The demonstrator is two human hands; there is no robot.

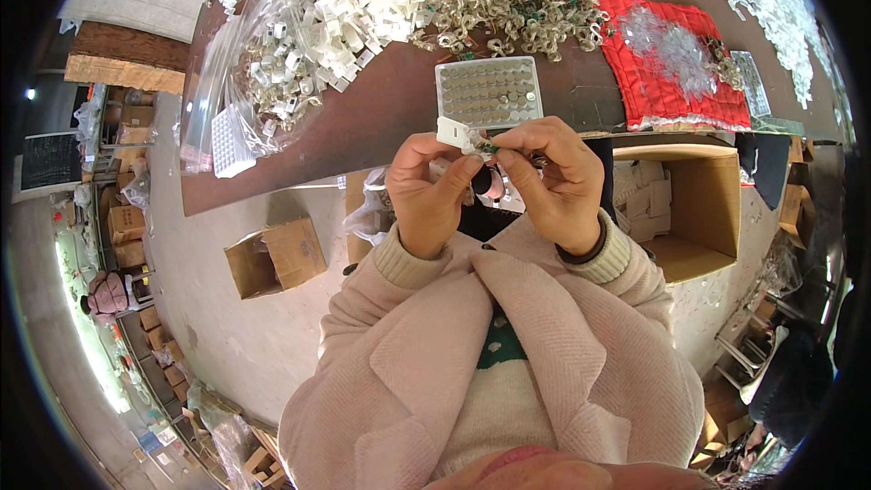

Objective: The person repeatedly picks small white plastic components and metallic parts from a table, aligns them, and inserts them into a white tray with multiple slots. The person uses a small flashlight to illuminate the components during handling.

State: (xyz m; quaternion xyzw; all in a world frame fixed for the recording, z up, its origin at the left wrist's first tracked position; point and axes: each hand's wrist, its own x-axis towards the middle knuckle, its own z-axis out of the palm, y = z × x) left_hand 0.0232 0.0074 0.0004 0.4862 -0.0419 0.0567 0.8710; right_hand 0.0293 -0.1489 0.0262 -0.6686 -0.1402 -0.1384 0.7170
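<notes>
Both my hands are raised together in front of my chest, at the near edge of the table. In my left hand (428, 189), thumb and fingers pinch a small white plastic casing (453, 133). My right hand (552, 180) is closed in a pinch on a small green circuit board (488, 148) with thin wires, held against the casing's lower end. The fingertips partly hide where the two parts meet. Just beyond my hands lies a clear tray (439, 91) with rows of round grey discs like coin cells.
White casings (336, 0) heap at the back left, beside wired circuit boards (517, 14). A red quilted cloth (640, 100) carries clear plastic pieces (671, 50). Bagged parts (281, 73) lie left. Cardboard boxes (295, 252) stand below, another box (708, 200) at right.
</notes>
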